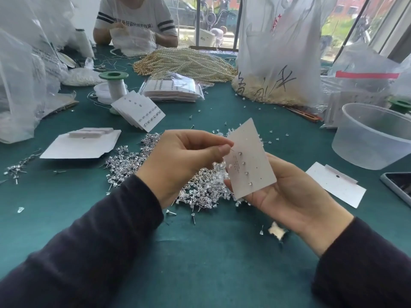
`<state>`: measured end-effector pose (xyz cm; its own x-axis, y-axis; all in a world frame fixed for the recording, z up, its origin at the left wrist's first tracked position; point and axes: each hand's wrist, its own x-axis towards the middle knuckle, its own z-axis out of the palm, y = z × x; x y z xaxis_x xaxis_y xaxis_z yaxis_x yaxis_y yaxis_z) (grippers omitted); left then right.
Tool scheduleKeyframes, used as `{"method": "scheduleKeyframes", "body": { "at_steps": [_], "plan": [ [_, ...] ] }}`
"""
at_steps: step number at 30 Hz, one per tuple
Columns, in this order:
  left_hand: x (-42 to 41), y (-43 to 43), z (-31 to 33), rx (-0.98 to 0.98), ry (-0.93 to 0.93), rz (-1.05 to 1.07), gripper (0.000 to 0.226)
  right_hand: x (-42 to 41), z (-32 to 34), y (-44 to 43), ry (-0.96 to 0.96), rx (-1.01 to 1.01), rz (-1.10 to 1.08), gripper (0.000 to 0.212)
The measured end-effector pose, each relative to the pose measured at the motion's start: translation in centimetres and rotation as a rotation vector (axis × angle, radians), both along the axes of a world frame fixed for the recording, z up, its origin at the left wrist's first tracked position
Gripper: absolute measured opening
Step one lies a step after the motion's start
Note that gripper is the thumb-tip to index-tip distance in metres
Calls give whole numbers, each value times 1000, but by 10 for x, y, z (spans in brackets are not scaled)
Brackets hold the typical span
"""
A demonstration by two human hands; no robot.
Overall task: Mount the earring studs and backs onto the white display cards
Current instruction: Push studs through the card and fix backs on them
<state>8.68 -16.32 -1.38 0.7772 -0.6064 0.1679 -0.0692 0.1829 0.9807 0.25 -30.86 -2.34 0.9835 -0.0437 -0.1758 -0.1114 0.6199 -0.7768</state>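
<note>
Open green surface point(200, 258) runs along the near edge between the sleeves. Above it, the right hand point(289, 194) grips a white display card point(251, 152), fingers mostly hidden behind it. The left hand point(184, 161) pinches a barely visible stud point(232, 150) at the card's left edge. The stud pile point(200, 187) lies partly covered beneath both hands.

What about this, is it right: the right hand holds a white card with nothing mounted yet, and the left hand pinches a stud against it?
Not quite: the head view shows four small earring pieces mounted in a column on the white card. The rest holds.
</note>
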Motion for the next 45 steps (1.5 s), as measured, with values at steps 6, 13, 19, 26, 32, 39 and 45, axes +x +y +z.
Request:
{"method": "scheduleKeyframes", "body": {
  "at_steps": [6, 13, 19, 26, 32, 39, 45],
  "plan": [
    [-6, -7, -3, 13, -186, 166, 11, -2, -1, 5, -20, 1, 40, 32],
    [-12, -11, -4, 20, -265, 283, 13, -1, -2, 5, -46, 57, 146, 33],
    [-15, -13, -6, 139, -413, 341, 9, -1, -4, 6, -40, 71, 78, 39],
    [-13, -10, -7, 136, -62, 103, 36, 2, -13, 9, -128, -960, -427, 9],
    [-11, -9, -9, -79, 363, 43, 21, 1, -13, 13, -262, -1422, -532, 10],
    [-16, -13, -9, -53, 234, 86, 17, 3, -11, 15, -272, -1466, -620, 5],
    [-20, -14, -10, 64, 121, 75, 11, 4, -10, 17, -328, -1440, -670, 5]
  ]
}}
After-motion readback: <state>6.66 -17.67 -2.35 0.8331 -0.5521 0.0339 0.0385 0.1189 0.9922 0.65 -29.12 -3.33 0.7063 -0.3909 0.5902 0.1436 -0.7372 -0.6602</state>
